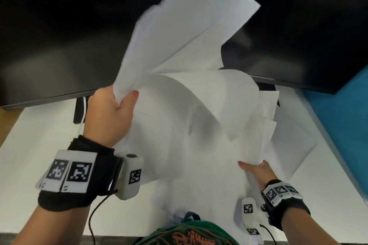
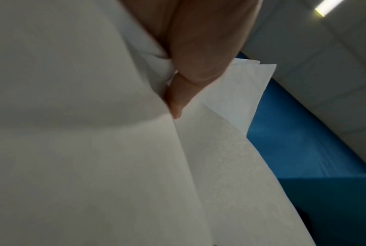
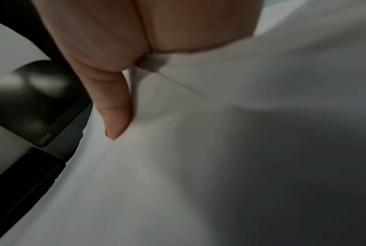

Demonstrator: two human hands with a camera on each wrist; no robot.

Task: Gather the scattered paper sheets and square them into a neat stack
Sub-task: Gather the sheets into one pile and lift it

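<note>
Several white paper sheets [image 1: 191, 49] fan upward from my left hand [image 1: 119, 101], which pinches their lower corner between thumb and fingers above the white desk [image 1: 39, 135]. One sheet curls over in the middle. My right hand [image 1: 254, 167] grips the near right edge of more loose sheets [image 1: 268, 129] that spread unevenly to the right. In the left wrist view my thumb [image 2: 178, 99] presses on the paper [image 2: 83, 149]. In the right wrist view my thumb [image 3: 114, 108] pinches paper [image 3: 199, 149] too. My other fingers are hidden behind the sheets.
Two dark monitors [image 1: 59, 36] [image 1: 308, 26] stand at the back of the desk, their stands partly behind the paper. A blue partition [image 1: 342, 115] borders the right side. Wrist-camera cables [image 1: 93, 215] hang near the front edge.
</note>
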